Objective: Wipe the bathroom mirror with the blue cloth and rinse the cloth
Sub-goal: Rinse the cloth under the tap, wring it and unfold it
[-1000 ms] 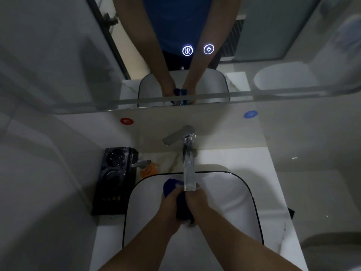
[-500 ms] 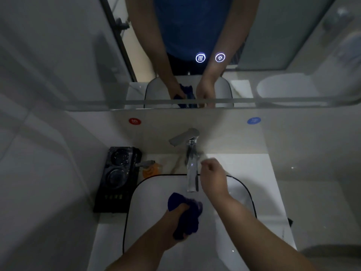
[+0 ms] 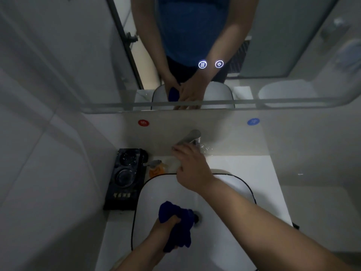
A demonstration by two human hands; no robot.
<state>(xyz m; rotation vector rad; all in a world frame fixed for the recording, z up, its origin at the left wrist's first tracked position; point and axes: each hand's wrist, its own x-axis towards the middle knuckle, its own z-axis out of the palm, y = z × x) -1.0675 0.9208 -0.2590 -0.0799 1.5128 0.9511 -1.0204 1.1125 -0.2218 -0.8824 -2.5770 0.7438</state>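
Note:
My left hand point(image 3: 166, 226) grips the bunched blue cloth point(image 3: 175, 213) low inside the white basin point(image 3: 244, 185), just left of the drain point(image 3: 197, 217). My right hand point(image 3: 192, 169) reaches over the chrome tap, hiding the spout, and its fingers lie on the tap lever point(image 3: 190, 136). No stream of water is visible. The mirror point(image 3: 273, 45) hangs above the counter and reflects both hands and the cloth.
A black two-cup holder point(image 3: 125, 177) and an orange pump bottle point(image 3: 156, 169) stand left of the basin. Red point(image 3: 143, 122) and blue point(image 3: 253, 121) stickers mark the backsplash. Two lit touch buttons point(image 3: 202, 64) glow on the mirror. A wall closes the left side.
My right hand let go of the cloth and rose from under the running water to the tap lever. My left hand drew the cloth down toward the drain.

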